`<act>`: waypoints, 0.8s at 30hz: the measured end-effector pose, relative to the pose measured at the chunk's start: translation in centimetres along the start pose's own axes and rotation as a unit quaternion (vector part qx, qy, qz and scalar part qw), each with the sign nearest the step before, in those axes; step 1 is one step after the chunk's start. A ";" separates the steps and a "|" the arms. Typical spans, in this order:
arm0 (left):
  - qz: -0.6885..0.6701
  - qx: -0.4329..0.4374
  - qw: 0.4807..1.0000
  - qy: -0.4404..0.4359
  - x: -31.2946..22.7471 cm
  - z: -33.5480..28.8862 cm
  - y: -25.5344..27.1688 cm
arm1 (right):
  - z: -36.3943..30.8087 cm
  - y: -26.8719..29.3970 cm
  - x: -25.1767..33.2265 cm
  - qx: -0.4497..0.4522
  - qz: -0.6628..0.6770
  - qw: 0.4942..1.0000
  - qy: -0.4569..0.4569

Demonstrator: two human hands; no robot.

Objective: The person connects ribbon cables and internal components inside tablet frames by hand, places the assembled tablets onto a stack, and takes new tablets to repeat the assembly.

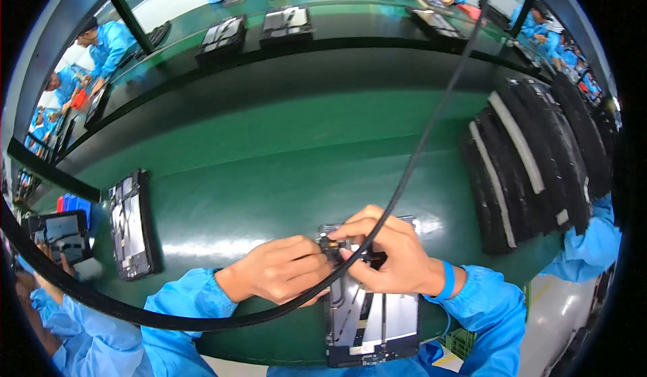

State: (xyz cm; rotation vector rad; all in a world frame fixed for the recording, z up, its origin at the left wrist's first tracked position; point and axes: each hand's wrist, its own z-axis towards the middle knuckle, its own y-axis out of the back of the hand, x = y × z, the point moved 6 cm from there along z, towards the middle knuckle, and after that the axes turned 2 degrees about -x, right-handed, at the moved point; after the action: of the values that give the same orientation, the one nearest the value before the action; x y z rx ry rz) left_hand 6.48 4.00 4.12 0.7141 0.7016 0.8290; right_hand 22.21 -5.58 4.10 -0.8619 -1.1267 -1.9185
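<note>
While the right hand (394,259), nearer, overlies its far end and the left hand (286,269) meets its left edge, the opened tablet (402,316) extends bodyward from the grip, long axis likewise. Fingers curled; whether clasping anything, cannot tell.

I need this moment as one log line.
left hand: at tablet-like device, far end | right hand: same end | second device: on green table, left

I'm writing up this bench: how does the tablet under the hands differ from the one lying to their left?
The left hand and right hand are at the near tablet; the left tablet lies untouched. The near tablet is partly covered, the left tablet uncovered. Both are mostly pale with dark edges.
</note>
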 end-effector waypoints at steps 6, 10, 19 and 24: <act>0.006 -0.128 0.972 -0.198 -2.7 -3.4 -2.6 | -1.5 1.8 0.9 -0.121 -0.052 0.980 0.147; -0.070 0.101 0.982 -0.146 -12.4 -1.0 -6.0 | -3.6 4.2 3.5 -0.171 -0.149 0.954 0.195; 0.075 0.110 0.990 0.037 -2.6 1.4 -5.1 | -9.0 18.9 13.8 -0.352 -0.598 0.711 0.114; 0.149 -0.048 0.982 0.108 7.4 4.0 -2.0 | -12.9 26.8 11.0 -0.330 -0.537 0.769 -0.104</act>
State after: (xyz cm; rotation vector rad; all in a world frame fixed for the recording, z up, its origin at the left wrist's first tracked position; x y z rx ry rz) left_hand 14.01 8.10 2.86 0.6562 0.7527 1.2211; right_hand 37.03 -29.24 19.06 -0.8522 -1.1906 -3.3939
